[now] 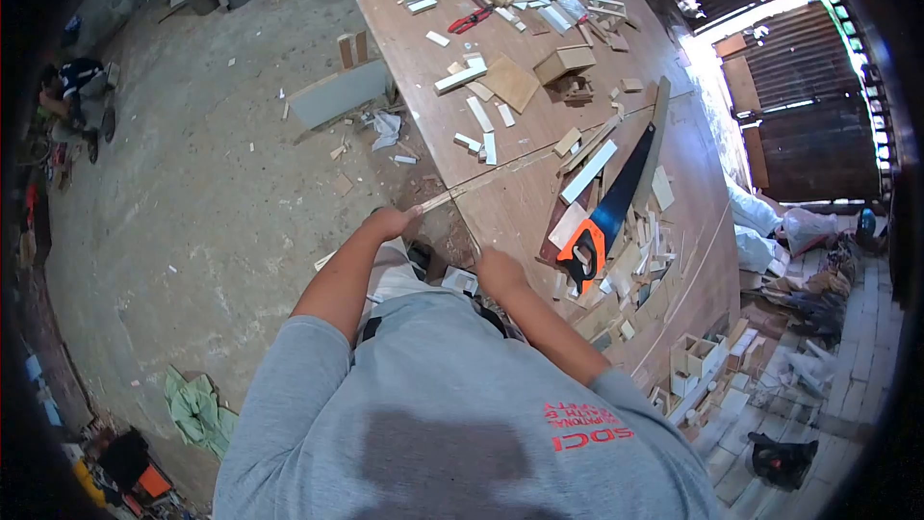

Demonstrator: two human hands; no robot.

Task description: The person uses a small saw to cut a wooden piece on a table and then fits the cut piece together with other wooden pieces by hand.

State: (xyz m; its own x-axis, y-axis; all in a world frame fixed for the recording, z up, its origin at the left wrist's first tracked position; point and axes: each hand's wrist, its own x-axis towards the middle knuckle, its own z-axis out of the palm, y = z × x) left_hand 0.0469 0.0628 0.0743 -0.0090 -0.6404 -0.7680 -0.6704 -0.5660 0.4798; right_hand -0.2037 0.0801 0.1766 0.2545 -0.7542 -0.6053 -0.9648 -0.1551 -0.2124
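My left hand is closed around the near end of a thin wooden strip. The strip's other end reaches the edge of the plywood table. At the table's near edge, my right hand is a closed fist. Something thin and narrow rises from it toward the strip, too fine to name. To the right of that hand lies a hand saw with an orange and black handle and a dark blade, on top of wood scraps.
Red-handled pliers, a small wooden box and many offcuts lie farther up the table. A grey board leans beside it on the floor. At far left a person sits low. White sacks stand right.
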